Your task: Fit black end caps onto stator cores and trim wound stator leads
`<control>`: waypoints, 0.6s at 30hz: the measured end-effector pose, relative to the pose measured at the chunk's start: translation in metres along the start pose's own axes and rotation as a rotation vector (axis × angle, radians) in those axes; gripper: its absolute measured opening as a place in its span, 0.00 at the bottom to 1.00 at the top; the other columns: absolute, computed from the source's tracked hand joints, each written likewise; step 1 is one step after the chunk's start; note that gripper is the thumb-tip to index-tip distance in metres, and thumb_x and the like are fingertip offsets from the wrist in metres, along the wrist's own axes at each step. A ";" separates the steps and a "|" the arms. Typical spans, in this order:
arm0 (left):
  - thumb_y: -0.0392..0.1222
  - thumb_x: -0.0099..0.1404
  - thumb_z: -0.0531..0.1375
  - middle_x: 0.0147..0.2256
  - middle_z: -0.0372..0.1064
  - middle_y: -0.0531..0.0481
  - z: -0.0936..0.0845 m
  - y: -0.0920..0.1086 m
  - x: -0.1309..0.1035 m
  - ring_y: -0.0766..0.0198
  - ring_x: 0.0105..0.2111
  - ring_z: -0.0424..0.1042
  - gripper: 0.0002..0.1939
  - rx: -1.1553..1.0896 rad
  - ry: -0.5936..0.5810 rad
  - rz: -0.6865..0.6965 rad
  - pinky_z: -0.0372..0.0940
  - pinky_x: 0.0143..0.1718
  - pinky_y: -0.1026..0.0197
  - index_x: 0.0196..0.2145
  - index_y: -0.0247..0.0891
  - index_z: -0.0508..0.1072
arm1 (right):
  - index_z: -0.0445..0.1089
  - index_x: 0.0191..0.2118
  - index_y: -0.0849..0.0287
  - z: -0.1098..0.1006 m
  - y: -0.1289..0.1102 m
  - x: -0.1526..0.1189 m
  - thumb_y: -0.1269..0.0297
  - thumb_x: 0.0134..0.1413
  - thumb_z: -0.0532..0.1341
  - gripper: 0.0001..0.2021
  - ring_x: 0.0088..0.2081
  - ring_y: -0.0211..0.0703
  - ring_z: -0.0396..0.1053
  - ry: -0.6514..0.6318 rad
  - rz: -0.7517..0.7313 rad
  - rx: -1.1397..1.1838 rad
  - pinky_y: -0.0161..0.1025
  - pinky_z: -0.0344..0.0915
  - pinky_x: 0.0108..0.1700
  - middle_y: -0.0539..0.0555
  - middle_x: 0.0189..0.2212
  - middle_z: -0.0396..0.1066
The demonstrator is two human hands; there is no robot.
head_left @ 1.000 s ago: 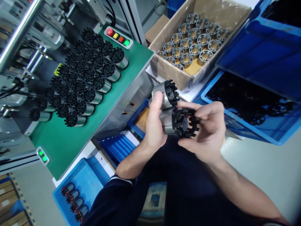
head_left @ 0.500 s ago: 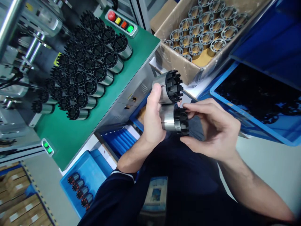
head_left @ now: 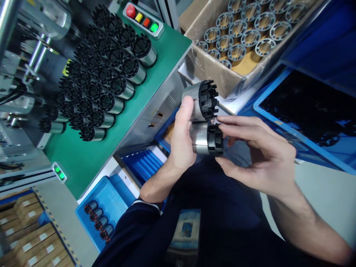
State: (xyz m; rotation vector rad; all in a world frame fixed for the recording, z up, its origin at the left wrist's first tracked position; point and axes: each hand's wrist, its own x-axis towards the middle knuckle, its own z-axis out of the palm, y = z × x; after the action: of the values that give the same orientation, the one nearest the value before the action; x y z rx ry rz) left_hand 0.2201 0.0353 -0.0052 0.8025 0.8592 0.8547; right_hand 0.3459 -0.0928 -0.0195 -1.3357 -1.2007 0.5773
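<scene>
My left hand is wrapped around two metal stator cores with black toothed plastic ends, held one above the other. The upper stator core and the lower stator core both point their black ends rightward. The left thumb lies across the upper one. My right hand spans the black end of the lower core, fingertips at its top edge and thumb at its bottom edge. Part of both cores is hidden behind the left palm.
Rows of similar stator cores stand on the green bench beside a button panel. A cardboard box holds bare cores. A blue crate contains black parts. Lower left, a blue bin holds several wound cores.
The view has shifted slightly. My right hand's fingers are straighter, and its wrist sits a little farther right. Both cores remain in my left hand.
</scene>
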 end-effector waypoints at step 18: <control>0.69 0.85 0.58 0.58 0.88 0.42 0.003 0.000 0.007 0.38 0.75 0.77 0.26 0.113 -0.134 0.018 0.78 0.72 0.38 0.49 0.46 0.85 | 0.88 0.64 0.38 0.002 0.013 -0.005 0.69 0.63 0.84 0.27 0.67 0.56 0.84 0.063 -0.048 0.036 0.57 0.85 0.70 0.50 0.69 0.84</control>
State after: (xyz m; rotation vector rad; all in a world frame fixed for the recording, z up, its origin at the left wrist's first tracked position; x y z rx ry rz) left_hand 0.2252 0.0411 -0.0063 0.9565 0.7883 0.7639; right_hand 0.3462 -0.0933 -0.0341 -1.2831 -1.1624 0.5165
